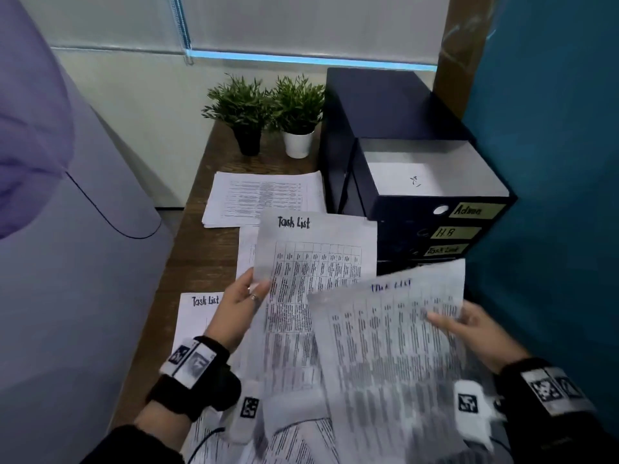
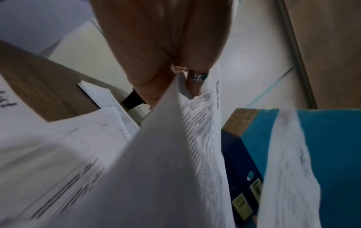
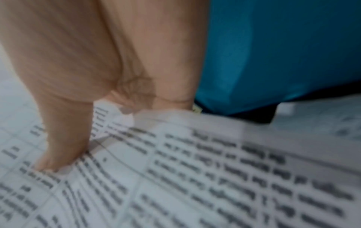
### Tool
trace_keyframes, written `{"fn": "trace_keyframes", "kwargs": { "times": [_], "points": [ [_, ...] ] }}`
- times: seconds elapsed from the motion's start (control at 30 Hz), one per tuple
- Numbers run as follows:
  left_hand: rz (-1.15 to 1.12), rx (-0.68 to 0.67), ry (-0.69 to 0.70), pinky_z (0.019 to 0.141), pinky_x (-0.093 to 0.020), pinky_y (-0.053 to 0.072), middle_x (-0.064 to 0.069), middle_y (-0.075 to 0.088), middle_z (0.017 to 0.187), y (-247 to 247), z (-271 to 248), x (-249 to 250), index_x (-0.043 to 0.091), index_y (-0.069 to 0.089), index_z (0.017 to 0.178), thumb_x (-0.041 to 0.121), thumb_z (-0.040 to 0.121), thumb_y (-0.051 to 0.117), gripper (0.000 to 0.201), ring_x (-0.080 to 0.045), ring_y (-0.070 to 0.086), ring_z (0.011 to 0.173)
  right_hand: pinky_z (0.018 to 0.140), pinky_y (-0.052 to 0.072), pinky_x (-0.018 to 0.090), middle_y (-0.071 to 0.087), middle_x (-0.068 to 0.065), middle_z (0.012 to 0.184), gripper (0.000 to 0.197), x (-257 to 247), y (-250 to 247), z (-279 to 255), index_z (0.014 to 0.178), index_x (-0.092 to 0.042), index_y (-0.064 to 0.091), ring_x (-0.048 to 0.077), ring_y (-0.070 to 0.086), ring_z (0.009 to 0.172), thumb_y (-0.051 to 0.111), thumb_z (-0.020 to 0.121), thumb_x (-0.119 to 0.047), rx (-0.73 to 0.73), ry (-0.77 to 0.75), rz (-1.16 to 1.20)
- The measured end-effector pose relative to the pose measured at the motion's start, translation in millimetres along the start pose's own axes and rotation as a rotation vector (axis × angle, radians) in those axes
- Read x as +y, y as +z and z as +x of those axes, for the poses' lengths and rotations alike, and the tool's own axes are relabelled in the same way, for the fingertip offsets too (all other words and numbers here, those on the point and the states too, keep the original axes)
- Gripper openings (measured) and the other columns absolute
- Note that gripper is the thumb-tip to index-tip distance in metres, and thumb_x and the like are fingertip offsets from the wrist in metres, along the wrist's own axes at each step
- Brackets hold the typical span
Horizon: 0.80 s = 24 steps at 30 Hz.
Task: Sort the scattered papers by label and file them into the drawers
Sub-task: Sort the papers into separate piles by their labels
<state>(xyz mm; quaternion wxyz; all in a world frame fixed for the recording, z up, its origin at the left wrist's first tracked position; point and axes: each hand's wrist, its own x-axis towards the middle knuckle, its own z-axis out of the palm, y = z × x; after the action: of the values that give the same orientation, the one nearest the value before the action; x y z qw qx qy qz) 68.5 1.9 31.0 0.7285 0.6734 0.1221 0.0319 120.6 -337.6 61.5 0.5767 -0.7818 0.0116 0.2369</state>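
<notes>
My left hand (image 1: 246, 298) pinches the left edge of a "Task List" sheet (image 1: 315, 249) and holds it up above the desk; the left wrist view shows that sheet (image 2: 197, 123) bent between thumb and ringed finger. A second, blurred "Task List" sheet (image 1: 392, 346) is held by my right hand (image 1: 469, 326), whose thumb lies on top of the sheet (image 3: 175, 177) with the fingers under it. The dark drawer unit (image 1: 418, 209) stands at the right. Its top drawer, labelled "Admin" (image 1: 470, 211), is pulled out with a white paper (image 1: 398, 180) inside. Labels "H.R" (image 1: 447, 232) and "Task List" (image 1: 443, 250) sit below.
Another "Task List" sheet (image 1: 197, 316) lies on the wooden desk (image 1: 201, 259) at the left, and a paper stack (image 1: 264, 197) sits further back. Two potted plants (image 1: 268, 115) stand at the far end. A teal partition (image 1: 552, 162) borders the right, a lilac chair (image 1: 67, 229) the left.
</notes>
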Motion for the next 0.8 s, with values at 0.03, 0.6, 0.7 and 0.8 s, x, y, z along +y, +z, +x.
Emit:
{"fn": "trace_keyframes", "kwargs": {
  "times": [0.03,0.6,0.7,0.8],
  "points": [
    [-0.022,-0.017,0.005,0.094,-0.019,0.046,0.01,0.069,0.11,-5,1,5,0.022,0.059,0.112,0.01,0.093,0.048,0.026,-0.002,0.061,0.106,0.071,0.056,0.016,0.072,-0.007,0.094,0.017,-18,11,1,0.102,-0.013,0.064,-0.001,0.07,0.082,0.056,0.088,-0.011,-0.021,-0.042,0.086],
    [-0.043,-0.101,-0.5,0.063,-0.027,0.044,-0.003,0.061,0.101,-3,-6,-35,0.015,0.06,0.108,0.03,0.098,0.037,0.028,-0.016,0.054,0.077,0.081,0.054,0.038,0.064,0.008,0.109,0.062,13,50,40,0.124,-0.016,0.038,0.022,0.064,0.096,0.07,0.075,0.003,0.244,0.072,0.171],
    [0.138,0.033,-0.466,0.078,-0.027,0.042,-0.006,0.054,0.111,6,2,-67,0.015,0.055,0.103,-0.002,0.092,0.039,0.026,-0.019,0.051,0.089,0.097,0.046,0.045,0.064,0.015,0.117,0.039,47,28,35,0.111,-0.005,0.056,0.026,0.062,0.101,0.071,0.075,-0.003,0.205,0.227,-0.061],
    [0.322,0.031,-0.417,0.098,-0.034,0.043,-0.011,0.058,0.119,15,10,-90,0.013,0.057,0.111,0.0,0.088,0.048,0.027,-0.024,0.054,0.101,0.098,0.041,0.038,0.062,0.011,0.112,0.029,72,24,27,0.111,-0.002,0.06,0.023,0.057,0.101,0.062,0.083,0.001,0.181,0.32,-0.17]
  ]
}}
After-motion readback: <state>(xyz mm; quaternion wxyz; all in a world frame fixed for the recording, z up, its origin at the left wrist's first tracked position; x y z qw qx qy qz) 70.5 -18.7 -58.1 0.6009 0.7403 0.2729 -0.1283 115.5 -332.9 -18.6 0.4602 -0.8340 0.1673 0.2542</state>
